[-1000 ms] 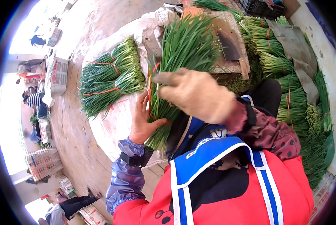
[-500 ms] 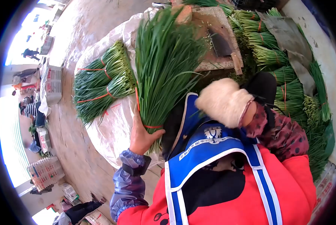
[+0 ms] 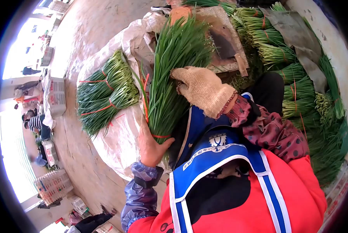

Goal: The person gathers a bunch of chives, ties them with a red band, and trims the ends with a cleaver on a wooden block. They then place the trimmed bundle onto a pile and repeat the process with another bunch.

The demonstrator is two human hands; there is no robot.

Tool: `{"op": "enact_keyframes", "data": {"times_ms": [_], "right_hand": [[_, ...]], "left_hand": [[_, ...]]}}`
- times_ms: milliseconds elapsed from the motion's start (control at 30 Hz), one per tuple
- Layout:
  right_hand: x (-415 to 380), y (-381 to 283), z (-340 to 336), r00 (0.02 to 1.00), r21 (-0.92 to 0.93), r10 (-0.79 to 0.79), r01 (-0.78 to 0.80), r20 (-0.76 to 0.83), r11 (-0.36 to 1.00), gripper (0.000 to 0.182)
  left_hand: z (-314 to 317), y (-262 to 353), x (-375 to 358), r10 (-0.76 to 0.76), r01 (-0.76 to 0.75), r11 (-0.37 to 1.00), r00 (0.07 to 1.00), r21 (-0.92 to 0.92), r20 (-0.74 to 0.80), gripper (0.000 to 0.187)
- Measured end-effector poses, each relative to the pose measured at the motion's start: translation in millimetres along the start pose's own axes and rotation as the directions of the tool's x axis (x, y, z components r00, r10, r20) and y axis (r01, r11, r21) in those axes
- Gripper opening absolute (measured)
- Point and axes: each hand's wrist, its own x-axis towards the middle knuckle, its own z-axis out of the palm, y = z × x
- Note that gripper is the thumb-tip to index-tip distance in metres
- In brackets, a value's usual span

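A large bunch of green chives (image 3: 168,93) stands over my lap, its leaves fanning away from me and a red band (image 3: 161,136) round its lower end. My bare left hand (image 3: 152,145) is closed round that banded end, thumb across the front. Beside its fingers a loose orange-red strip (image 3: 146,97) sticks up. My right hand (image 3: 203,89), in a tan knit glove, presses on the right side of the leaves with bent fingers around some of them. The glove hides part of the leaves there.
Tied bunches of chives (image 3: 110,87) lie on white sheeting (image 3: 121,143) at the left. A board (image 3: 220,19) with a dark wide blade (image 3: 222,44) is ahead. More bunches (image 3: 275,54) are stacked at the right under grey cloth (image 3: 298,33). Other people (image 3: 36,122) are far left.
My right hand has swung left and forward from over my lap onto the chive leaves. The bunch leans slightly more to the right; my left hand keeps hold of its lower end.
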Motion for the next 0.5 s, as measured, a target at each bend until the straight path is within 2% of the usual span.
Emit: {"op": "enact_keyframes", "data": {"times_ms": [33,100,233,300,333,400,500], "right_hand": [[-0.2,3.9,1.3,1.000,-0.003,0.001,-0.001,0.001,1.000,0.032],[-0.5,5.5,1.3,0.999,0.138,0.041,-0.046,0.032,0.989,0.035],[3.2,-3.8,-4.8,0.988,0.207,0.119,-0.138,0.103,0.969,0.035],[5.9,-0.9,1.9,0.995,0.150,0.096,-0.095,0.001,0.984,0.030],[6.9,-0.5,2.6,0.995,0.150,0.099,-0.098,-0.002,0.984,0.030],[8.3,-0.4,3.4,0.999,-0.039,0.036,-0.036,0.003,0.999,0.024],[7.7,0.5,5.8,0.999,-0.062,0.028,-0.030,-0.030,0.998,0.020]], "left_hand": [[-0.4,-0.7,0.9,0.005,-0.005,0.999,1.000,-0.047,-0.005,0.122],[0.5,-6.4,1.4,-0.002,0.002,0.997,1.000,-0.077,0.003,0.122],[0.0,-11.3,3.1,-0.022,0.025,0.994,0.999,-0.109,0.031,0.122],[0.3,-12.2,3.0,-0.020,0.023,0.995,0.999,-0.094,0.034,0.122],[0.6,-12.3,3.0,-0.024,0.026,0.996,0.999,-0.081,0.033,0.122],[0.9,-12.1,2.9,-0.026,0.030,0.996,0.999,-0.086,0.040,0.122],[1.0,-12.6,2.5,-0.031,0.035,0.995,0.999,-0.095,0.043,0.122]]}}
